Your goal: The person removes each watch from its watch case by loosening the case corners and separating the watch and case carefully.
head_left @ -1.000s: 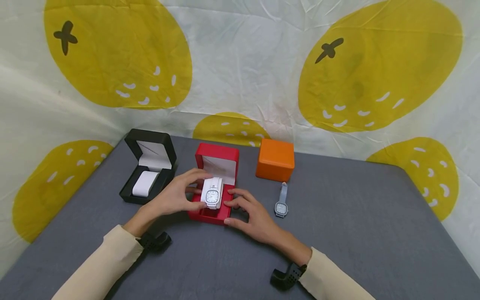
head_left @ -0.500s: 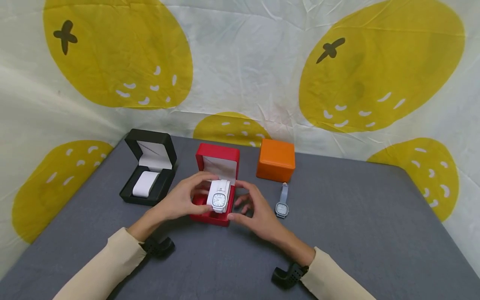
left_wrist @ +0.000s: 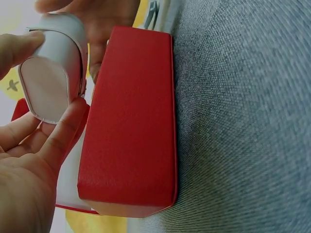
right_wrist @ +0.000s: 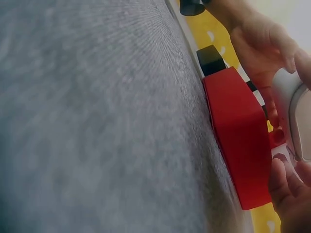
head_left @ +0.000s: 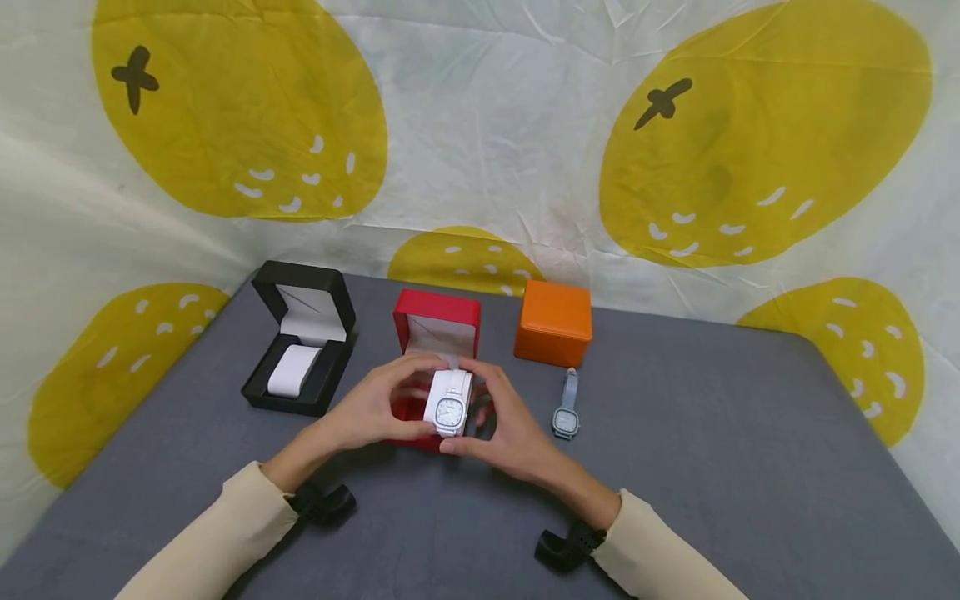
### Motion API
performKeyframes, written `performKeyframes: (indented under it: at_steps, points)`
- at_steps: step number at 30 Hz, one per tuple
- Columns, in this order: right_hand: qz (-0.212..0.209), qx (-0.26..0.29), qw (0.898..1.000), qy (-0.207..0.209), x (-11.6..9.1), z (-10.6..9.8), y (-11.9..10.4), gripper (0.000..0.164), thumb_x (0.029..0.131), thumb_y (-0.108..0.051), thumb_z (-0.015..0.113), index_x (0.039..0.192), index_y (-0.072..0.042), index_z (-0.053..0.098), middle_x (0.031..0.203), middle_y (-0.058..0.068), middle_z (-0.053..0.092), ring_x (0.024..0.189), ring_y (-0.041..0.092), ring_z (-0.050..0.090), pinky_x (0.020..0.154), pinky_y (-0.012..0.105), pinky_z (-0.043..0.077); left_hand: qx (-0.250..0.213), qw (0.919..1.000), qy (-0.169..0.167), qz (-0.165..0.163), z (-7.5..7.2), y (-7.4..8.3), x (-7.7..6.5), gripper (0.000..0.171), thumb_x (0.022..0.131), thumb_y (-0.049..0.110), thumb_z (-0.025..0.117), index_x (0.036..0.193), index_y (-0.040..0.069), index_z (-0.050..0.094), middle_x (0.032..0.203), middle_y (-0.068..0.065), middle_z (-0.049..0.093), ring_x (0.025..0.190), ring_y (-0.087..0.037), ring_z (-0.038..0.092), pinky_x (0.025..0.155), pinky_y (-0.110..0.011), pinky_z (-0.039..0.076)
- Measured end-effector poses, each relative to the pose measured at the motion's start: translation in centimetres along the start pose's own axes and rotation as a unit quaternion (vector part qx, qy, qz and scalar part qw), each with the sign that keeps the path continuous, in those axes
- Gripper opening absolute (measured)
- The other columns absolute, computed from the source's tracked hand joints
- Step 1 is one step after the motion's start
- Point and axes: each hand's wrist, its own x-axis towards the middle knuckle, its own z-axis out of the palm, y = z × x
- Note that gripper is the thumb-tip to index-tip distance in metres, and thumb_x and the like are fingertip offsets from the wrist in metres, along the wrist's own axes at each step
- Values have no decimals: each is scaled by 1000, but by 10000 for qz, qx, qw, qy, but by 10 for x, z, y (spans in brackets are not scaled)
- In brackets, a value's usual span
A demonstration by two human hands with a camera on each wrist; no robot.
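Note:
A white wristwatch (head_left: pixel 450 410) is wrapped round a white cushion (left_wrist: pixel 45 90), raised over the open red watch box (head_left: pixel 438 308). My left hand (head_left: pixel 378 406) grips the cushion's left end between thumb and fingers. From the other side my right hand (head_left: pixel 512 423) holds the right end, thumb at the near edge and fingers at the far one. In the left wrist view the cushion's flat end faces the camera, above the box's red side wall (left_wrist: pixel 129 116). The hands and the watch hide most of the box's inside.
To the left stands an open black watch box (head_left: pixel 300 279) with a bare white cushion (head_left: pixel 293 370) in it. A closed orange box (head_left: pixel 553 323) sits at the back right. Before it lies a watch with a light blue strap (head_left: pixel 566 417). Patterned cloth (head_left: pixel 487 125) hangs behind the grey table (head_left: pixel 712 450).
The watch on its cushion has come up out of the red box and shifted right, toward me. My right hand has moved from the box's edge onto the cushion's right end.

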Motion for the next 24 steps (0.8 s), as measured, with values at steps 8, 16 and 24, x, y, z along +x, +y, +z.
performKeyframes:
  at_steps: [8, 16, 24]
  points:
    - [63, 39, 9999, 72, 0, 6, 1, 84, 73, -29, 84, 142, -25, 36, 129, -6, 44, 106, 17, 47, 78, 38, 50, 50, 10000, -60, -38, 2, 1, -1, 68, 77, 9, 78, 137, 10, 46, 131, -6, 49, 110, -23, 55, 89, -36, 50]
    - [409, 195, 9987, 212, -2, 11, 0, 83, 74, -24, 83, 142, -19, 36, 127, -1, 46, 106, 16, 45, 85, 43, 45, 82, 9999, -22, -114, 6, 1, -1, 69, 76, 12, 80, 137, 11, 47, 132, -5, 48, 107, -22, 58, 90, -36, 50]
    - [382, 331, 9985, 196, -1, 5, -23, 78, 74, -7, 80, 138, 0, 37, 125, 13, 47, 105, 30, 45, 85, 53, 42, 80, 9999, -21, -79, 7, 0, 0, 71, 75, 11, 80, 137, 10, 47, 133, -6, 47, 109, -24, 56, 89, -34, 51]
